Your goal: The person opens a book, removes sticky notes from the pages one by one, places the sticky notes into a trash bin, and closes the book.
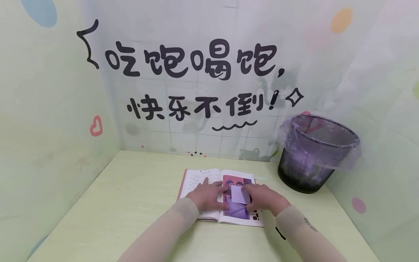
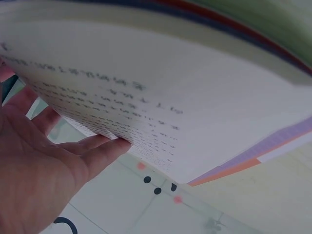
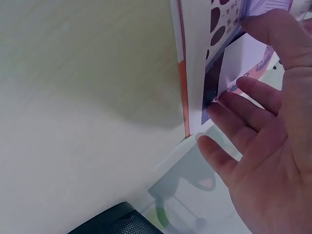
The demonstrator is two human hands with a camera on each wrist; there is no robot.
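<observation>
An open book (image 1: 191,181) lies on the table, with printed text on its left page and a colourful picture on its right page. On that picture is a small white square of paper (image 1: 240,195). My left hand (image 1: 207,196) rests across the left page near the fold, fingers spread; the left wrist view shows its fingers against the text page (image 2: 209,112). At the right page, my right hand (image 1: 263,197) has its fingertips at the paper's edge and its thumb lower on the picture. Fairly straight fingers touch the page around the paper in the right wrist view.
A black mesh bin (image 1: 304,163) lined with a clear plastic bag stands at the table's back right. Behind the pale table (image 1: 114,203) rises a wall sheet (image 1: 196,83) with large black lettering. Pale patterned sheets close off both sides. A light strip (image 1: 260,178) pokes out past the book's right edge.
</observation>
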